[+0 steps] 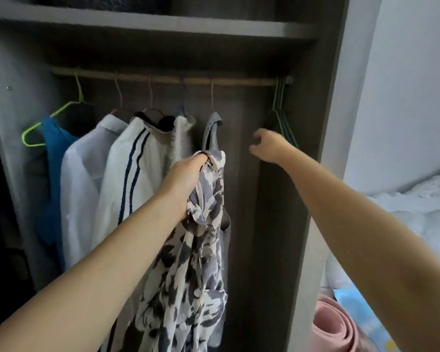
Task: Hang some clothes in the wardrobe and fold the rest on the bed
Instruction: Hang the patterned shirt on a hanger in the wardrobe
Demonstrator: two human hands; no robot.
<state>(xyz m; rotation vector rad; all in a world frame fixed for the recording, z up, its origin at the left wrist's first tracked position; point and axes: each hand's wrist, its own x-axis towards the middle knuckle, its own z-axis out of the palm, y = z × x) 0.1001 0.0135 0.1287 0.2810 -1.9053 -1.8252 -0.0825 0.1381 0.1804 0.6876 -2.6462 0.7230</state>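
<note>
Head view: left hand [188,179] grips the patterned blouse [188,262]; right hand [266,146], loosely curled, holds nothing near the spare hangers [281,115].
Light, limp, likely slippery fabric; best held at the collar.

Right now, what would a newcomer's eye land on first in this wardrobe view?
First the grey, black and cream patterned blouse, hanging centre frame from the left hand that grips it. Next the right hand, reaching with loosely curled fingers toward the bunch of empty wire hangers at the rail's right end. Left of them hang white garments and a blue top on a lime-green hanger.
</note>
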